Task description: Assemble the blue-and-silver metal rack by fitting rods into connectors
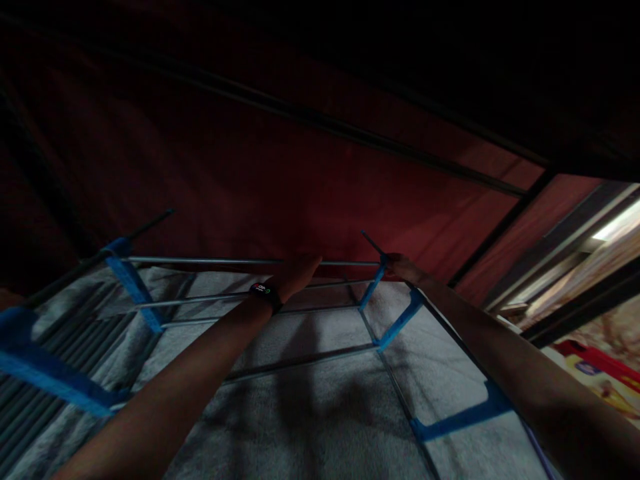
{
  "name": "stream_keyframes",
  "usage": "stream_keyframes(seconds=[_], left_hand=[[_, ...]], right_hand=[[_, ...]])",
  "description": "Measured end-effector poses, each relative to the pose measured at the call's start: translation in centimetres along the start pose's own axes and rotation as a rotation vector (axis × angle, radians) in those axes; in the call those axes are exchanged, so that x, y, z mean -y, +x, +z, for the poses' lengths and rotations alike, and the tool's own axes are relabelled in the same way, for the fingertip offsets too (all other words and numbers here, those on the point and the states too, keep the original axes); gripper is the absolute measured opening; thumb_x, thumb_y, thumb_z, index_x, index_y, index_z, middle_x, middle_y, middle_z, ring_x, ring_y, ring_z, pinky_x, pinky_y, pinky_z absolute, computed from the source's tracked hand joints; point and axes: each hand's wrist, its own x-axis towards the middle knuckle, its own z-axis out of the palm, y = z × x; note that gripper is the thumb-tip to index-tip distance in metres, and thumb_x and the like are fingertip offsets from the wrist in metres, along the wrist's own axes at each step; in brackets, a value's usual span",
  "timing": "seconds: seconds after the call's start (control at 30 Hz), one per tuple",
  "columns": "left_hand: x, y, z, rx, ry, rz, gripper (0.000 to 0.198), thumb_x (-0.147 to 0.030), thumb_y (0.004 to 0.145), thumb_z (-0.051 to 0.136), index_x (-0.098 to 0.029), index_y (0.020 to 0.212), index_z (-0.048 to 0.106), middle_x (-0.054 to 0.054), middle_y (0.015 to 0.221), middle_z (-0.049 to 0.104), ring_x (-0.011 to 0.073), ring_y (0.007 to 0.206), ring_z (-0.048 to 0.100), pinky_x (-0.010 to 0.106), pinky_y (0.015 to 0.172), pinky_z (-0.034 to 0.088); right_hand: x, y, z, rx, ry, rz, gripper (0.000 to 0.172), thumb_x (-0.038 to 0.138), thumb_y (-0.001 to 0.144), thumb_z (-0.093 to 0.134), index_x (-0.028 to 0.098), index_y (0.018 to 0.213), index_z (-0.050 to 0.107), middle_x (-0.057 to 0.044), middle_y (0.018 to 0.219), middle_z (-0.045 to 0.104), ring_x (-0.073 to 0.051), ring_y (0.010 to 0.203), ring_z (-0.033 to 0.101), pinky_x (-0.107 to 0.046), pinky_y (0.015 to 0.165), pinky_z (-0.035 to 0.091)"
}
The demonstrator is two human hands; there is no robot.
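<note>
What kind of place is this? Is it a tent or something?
Maybe a tent-like shelter, though I can't be sure. A big red sheet spreads like a wall behind the metal rods, and long dark bars run across it.

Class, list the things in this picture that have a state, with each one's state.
Left hand: at the top rod, grip unclear.
Right hand: at a blue bracket, grip unclear.
Top rod: spanning two blue brackets.
Watch: worn, screen lit.
Gray cloth: spread below the top rod.
Red sheet: upright behind the hands.
</note>
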Motion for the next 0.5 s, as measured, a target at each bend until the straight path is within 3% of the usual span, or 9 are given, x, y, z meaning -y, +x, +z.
stream_keyframes(seconds=[0.17, 0.5], left_hand=[[-0.21, 0.08, 0.43, -0.039, -0.018, 0.003, 0.036, -0.006, 0.097, 0.043, -0.018, 0.125, 0.062, 0.009, 0.122, 0.07, 0.0207, 0.115, 0.066, 0.033, 0.097, 0.05], [-0.21, 0.08, 0.6, -0.044, -0.036, 0.001, 0.039, -0.006, 0.096, 0.044, -0.018, 0.129, 0.062, 0.009, 0.121, 0.071, 0.0207, 0.112, 0.067, 0.033, 0.096, 0.05]], right_hand=[[0.47, -0.11, 0.04, -0.028, 0.02, 0.105, 0.005, 0.019, 0.077, 0.063, 0.017, 0.079, 0.067, -0.001, 0.062, 0.063, -0.015, 0.061, 0.063, -0.022, 0.06, 0.054], [0.71, -0.83, -0.48, 0.008, -0.025, 0.006, 0.018, 0.033, 0.074, 0.061, 0.017, 0.066, 0.063, 0.0, 0.064, 0.062, -0.014, 0.065, 0.058, -0.024, 0.064, 0.047]])
